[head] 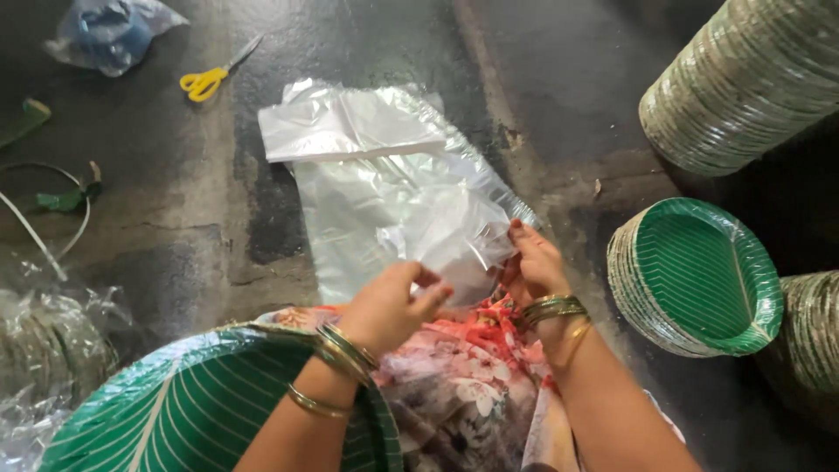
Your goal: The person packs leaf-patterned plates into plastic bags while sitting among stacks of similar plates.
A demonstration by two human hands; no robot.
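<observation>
Left hand (393, 306): wrist bent, fingers curled, pinching near edge of clear plastic bag (446, 232). Right hand (533, 262): fingers upright, gripping same bag's right edge; hands near each other, not touching. Bag lifted over pile of clear plastic sheets (367, 157) spread mid-floor (175, 227). Stack of green leaf-patterned paper plates (210, 406) at near-left edge, under left forearm. Second plate stack (695, 275) at right edge. Rolled plate stack (743, 79) in far-right corner. Yellow scissors (210, 79) toward far-left corner.
</observation>
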